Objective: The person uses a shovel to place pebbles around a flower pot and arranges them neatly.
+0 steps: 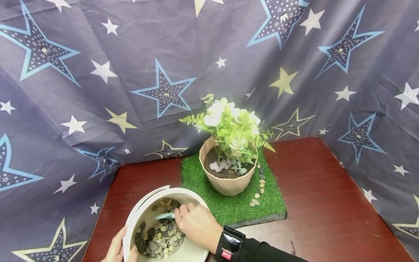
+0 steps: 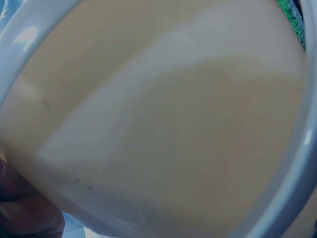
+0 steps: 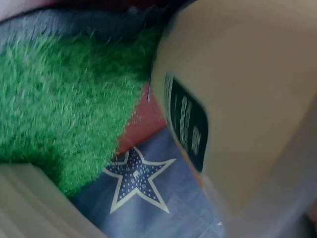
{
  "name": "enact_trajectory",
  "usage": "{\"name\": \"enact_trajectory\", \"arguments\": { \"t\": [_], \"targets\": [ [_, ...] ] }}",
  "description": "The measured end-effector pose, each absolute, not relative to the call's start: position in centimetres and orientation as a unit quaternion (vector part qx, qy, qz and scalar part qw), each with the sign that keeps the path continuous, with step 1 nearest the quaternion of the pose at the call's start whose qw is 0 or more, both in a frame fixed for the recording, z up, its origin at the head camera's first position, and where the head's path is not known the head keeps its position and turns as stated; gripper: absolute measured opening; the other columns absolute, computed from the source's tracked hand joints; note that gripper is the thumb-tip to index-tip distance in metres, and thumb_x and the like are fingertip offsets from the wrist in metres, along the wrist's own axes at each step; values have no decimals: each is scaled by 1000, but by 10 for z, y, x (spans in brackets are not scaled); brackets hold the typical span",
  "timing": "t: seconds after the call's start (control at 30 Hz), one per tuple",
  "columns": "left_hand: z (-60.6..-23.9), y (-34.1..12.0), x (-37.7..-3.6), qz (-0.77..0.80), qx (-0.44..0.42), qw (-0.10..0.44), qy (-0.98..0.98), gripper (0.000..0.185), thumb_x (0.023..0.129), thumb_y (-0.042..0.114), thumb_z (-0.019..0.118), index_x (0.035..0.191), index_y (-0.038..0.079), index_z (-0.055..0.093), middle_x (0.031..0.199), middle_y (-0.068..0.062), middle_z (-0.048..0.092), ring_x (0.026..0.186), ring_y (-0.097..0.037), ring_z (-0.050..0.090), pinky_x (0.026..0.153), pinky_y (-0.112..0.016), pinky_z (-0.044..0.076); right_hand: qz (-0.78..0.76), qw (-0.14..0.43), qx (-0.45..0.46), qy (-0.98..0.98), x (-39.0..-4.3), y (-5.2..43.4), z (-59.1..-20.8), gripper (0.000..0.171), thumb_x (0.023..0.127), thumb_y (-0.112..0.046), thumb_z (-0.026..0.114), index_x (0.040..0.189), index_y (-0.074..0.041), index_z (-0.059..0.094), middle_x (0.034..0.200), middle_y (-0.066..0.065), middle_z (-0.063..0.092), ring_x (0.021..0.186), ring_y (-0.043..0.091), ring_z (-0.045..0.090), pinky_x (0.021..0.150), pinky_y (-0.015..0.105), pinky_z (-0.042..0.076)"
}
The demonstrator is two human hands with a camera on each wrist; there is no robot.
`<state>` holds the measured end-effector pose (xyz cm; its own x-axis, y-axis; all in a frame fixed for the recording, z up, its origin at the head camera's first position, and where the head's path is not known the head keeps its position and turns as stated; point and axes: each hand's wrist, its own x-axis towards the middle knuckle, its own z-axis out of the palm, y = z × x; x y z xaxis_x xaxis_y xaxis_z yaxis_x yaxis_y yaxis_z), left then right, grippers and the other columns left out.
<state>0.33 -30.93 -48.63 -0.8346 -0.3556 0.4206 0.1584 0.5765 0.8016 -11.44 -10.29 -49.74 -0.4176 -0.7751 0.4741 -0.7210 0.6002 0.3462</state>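
Note:
A white bucket point(image 1: 131, 214), tilted toward me at the table's front left, holds many grey, tan and black pebbles point(image 1: 163, 238). My left hand point(image 1: 116, 247) grips the bucket's left side near the rim; part of it also shows in the left wrist view, where the bucket wall point(image 2: 163, 124) fills most of the picture. Reaching inside over the right rim, my right hand point(image 1: 196, 222) pinches a light-blue tool point(image 1: 164, 215) above the pebbles. Its exact kind is blurred. The bucket's printed outer wall point(image 3: 247, 89) appears in the right wrist view, which does not show the right hand.
Behind the bucket, a beige pot point(image 1: 229, 185) with white flowers point(image 1: 229, 116) and green leaves stands on an artificial grass mat point(image 1: 268, 203). A curved row of pebbles point(image 1: 262, 183) lies right of the pot. A star-patterned cloth point(image 1: 163, 91) hangs behind the reddish-brown table point(image 1: 311, 174).

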Motion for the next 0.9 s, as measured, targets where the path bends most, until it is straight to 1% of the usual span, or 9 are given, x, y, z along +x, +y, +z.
{"name": "enact_trajectory", "arguments": {
  "t": [0.1, 0.2, 0.27, 0.33, 0.47, 0.6, 0.7, 0.8, 0.9],
  "targets": [
    [-483, -305, 4, -455, 64, 286, -841, 70, 77, -28, 57, 138, 6, 59, 101, 38, 61, 78, 18, 58, 49, -7, 46, -44, 303, 464, -831, -118, -100, -497, 20, 100, -27, 58, 105, -19, 75, 83, -8, 60, 66, 8, 53, 51, 23, 43],
    [-479, -301, 3, -435, 59, 299, -848, 65, 75, -27, 58, 134, 1, 59, 99, 43, 58, 73, 19, 56, 45, -8, 44, -50, 297, 486, -821, -120, -96, -493, 12, 97, -26, 62, 89, -23, 71, 78, -9, 57, 61, 6, 51, 51, 23, 44],
    [-476, -299, 1, -415, 54, 311, -853, 63, 73, -26, 60, 131, -3, 59, 99, 47, 55, 72, 20, 55, 46, -7, 43, -53, 290, 496, -817, -121, -95, -491, 13, 93, -26, 66, 80, -25, 69, 75, -11, 56, 58, 5, 49, 51, 23, 44],
    [-473, -298, 0, -397, 51, 324, -857, 60, 71, -26, 62, 128, -7, 59, 98, 50, 52, 72, 21, 54, 47, -5, 43, -57, 278, 501, -817, -120, -94, -489, 16, 92, -26, 69, 75, -27, 67, 72, -11, 58, 56, 4, 49, 50, 23, 44],
    [-471, -298, -1, -382, 46, 334, -861, 61, 69, -27, 63, 126, -7, 61, 97, 50, 51, 69, 20, 52, 48, -4, 43, -60, 237, 496, -833, -117, -95, -485, 19, 90, -28, 71, 71, -32, 68, 68, -14, 62, 57, 5, 54, 52, 23, 47],
    [-471, -299, 0, -356, 38, 348, -866, 60, 67, -25, 63, 124, -5, 63, 78, 43, 50, 55, 20, 42, 38, -6, 33, -57, 173, 490, -852, -114, -98, -483, 18, 84, -26, 76, 70, -35, 70, 66, -18, 65, 56, 5, 56, 51, 24, 49],
    [-472, -300, 0, -334, 25, 366, -868, 59, 65, -23, 63, 121, -4, 64, 63, 32, 44, 48, 17, 33, 33, -9, 26, -49, 113, 490, -863, -113, -100, -482, 13, 81, -27, 77, 73, -34, 71, 70, -17, 67, 57, 5, 56, 51, 23, 48],
    [-471, -300, 1, -326, 26, 367, -871, 59, 65, -21, 63, 121, -2, 64, 58, 26, 42, 47, 17, 31, 34, -9, 25, -29, 50, 482, -874, -113, -101, -479, 8, 80, -29, 79, 76, -31, 72, 74, -15, 67, 60, 6, 57, 55, 23, 48],
    [-470, -298, 0, -321, 33, 366, -873, 59, 66, -21, 63, 121, -1, 65, 55, 21, 43, 47, 17, 30, 34, -9, 25, -17, 6, 473, -881, -112, -100, -477, 12, 84, -34, 79, 76, -29, 72, 75, -14, 68, 64, 7, 59, 60, 23, 49]
  ]
}}
